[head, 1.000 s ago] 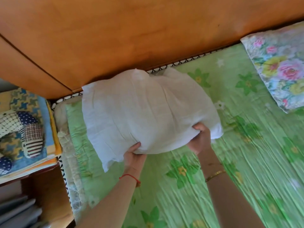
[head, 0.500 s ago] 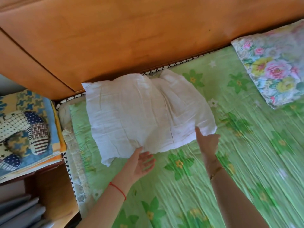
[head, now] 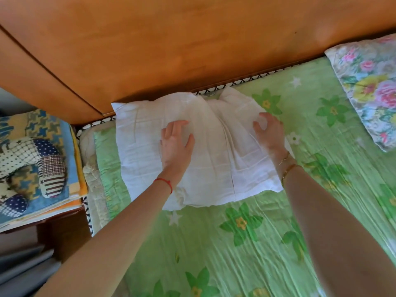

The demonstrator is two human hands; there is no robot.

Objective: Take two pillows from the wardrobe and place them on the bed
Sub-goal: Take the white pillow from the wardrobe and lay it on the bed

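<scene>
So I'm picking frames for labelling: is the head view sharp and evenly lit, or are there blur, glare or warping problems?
Head view: bright, even daylight, no hard shadows; the white pillow is nearly blown out, its creases faint; soft glare patches on the wooden headboard; wide-angle bending curves the headboard edge; left hand and right hand look slightly soft; forearms at the bottom are blurrier.

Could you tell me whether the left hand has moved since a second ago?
Yes. The left hand went from the white pillow's near edge up onto its top, toward the wooden headboard.

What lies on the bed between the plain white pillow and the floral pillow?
Nothing: in the head view, only bare green flowered bedsheet separates the plain white pillow from the floral pillow.
</scene>
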